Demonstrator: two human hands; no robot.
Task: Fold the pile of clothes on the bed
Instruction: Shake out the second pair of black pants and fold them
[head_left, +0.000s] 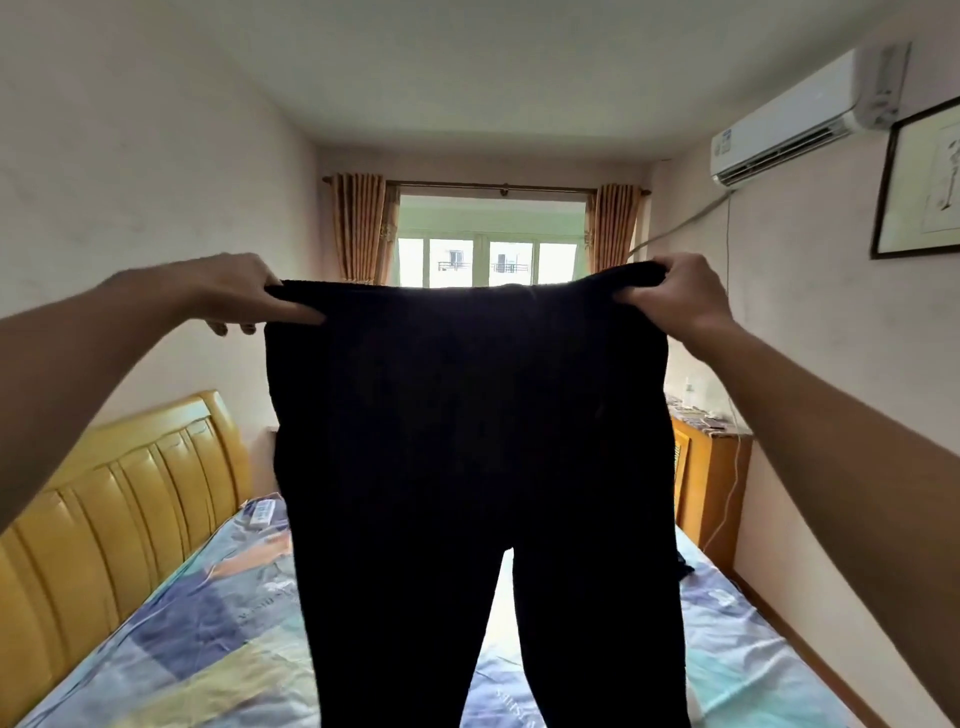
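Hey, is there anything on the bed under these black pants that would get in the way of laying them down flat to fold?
Nothing visible does. The left hand and right hand hold the black pants by the waistband above the bed. The sheet beside and between the legs looks bare, but the pants hide the middle of it.

black trousers (467, 441) | unfolded, held up by waistband | legs hanging

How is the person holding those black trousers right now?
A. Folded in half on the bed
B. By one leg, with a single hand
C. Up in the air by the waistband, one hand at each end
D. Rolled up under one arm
C: the left hand and the right hand each pinch an end of the waistband, and the black trousers hang spread out above the bed.
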